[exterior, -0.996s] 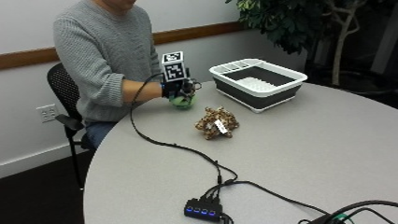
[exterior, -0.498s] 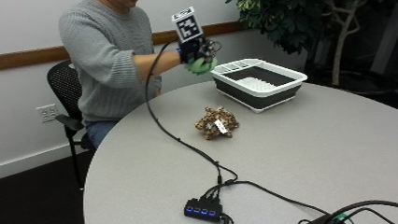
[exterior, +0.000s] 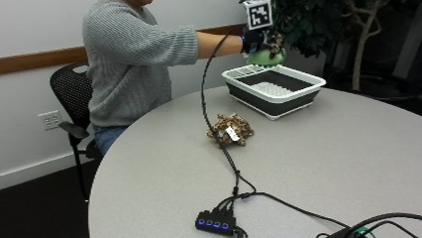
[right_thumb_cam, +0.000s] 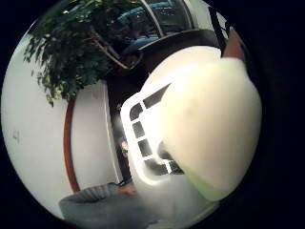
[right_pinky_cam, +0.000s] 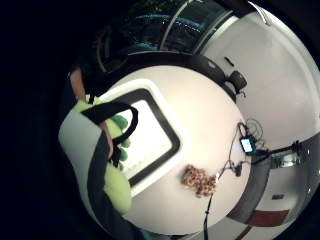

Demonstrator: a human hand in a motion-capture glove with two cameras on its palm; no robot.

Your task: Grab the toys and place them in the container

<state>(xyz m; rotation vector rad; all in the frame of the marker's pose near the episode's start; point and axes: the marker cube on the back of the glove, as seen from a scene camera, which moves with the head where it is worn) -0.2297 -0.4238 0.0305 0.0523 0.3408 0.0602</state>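
Your right hand grips the green toy above the container; it seems over its rim. The brown toy lies near the container.

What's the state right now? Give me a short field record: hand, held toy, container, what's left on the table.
hand: gloved right hand, raised above the container's near end
held toy: green toy, gripped, not yet released
container: white-rimmed dark bin on the table, no toy seen inside
remaining: brown spotted toy with a white tag, on the table beside the bin
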